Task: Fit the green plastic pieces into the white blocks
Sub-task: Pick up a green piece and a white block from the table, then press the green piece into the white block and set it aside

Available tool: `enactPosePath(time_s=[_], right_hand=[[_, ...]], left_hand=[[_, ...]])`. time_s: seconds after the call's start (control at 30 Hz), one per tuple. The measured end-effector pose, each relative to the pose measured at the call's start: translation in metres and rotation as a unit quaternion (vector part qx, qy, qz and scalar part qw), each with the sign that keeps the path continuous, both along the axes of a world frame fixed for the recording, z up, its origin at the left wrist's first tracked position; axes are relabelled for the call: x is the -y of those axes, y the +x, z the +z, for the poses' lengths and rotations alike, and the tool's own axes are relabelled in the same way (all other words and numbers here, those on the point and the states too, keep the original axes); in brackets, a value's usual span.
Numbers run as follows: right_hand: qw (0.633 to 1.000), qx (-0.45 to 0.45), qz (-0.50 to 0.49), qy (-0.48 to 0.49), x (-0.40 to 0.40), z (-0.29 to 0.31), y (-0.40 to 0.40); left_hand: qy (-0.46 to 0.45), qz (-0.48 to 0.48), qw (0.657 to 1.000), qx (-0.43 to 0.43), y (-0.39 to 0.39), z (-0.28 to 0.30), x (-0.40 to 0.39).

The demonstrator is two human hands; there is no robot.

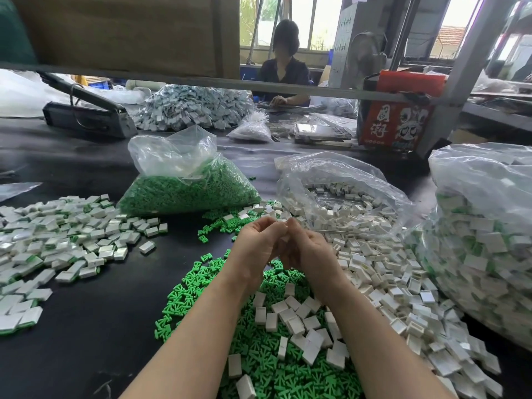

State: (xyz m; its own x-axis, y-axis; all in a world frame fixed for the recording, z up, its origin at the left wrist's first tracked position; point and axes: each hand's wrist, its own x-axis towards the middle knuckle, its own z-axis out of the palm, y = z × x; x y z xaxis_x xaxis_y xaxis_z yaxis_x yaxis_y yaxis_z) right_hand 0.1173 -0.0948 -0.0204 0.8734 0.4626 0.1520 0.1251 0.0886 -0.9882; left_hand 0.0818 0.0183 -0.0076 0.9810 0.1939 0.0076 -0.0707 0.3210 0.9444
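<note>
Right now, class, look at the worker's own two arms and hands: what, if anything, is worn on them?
Nothing shows on them. The left hand and right hand are bare, with no gloves, rings or watch visible. Both forearms are uncovered as far as the picture's lower edge; no sleeve is in view.

Daylight pours in from the windows [313,21] at the back, and I see them blown out to near white. The table [86,326] reads evenly lit, with only soft shadows under the hands [283,243] (nothing harsh). Glare sits on the clear bags [475,174] and on the glossy white blocks [57,240] at left. My wide lens bows the frame edges, and the far background looks soft.
</note>
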Motion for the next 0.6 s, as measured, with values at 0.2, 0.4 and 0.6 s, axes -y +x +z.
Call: enactPosePath(time_s=[0.2,0.4,0.6], right_hand=[[0.999,-0.045,-0.016,0.011,0.004,0.007,0.003],[0.997,-0.006,-0.070,0.005,0.009,0.014,0.005],[0.971,0.119,-0.155,-0.139,0.015,0.011,0.011]], left_hand=[[-0.034,-0.028,0.999,-0.017,0.005,-0.002,-0.017],[0.104,0.029,0.994,-0.028,0.000,-0.003,-0.062],[0.500,0.272,0.812,-0.129,-0.015,-0.018,-0.113]])
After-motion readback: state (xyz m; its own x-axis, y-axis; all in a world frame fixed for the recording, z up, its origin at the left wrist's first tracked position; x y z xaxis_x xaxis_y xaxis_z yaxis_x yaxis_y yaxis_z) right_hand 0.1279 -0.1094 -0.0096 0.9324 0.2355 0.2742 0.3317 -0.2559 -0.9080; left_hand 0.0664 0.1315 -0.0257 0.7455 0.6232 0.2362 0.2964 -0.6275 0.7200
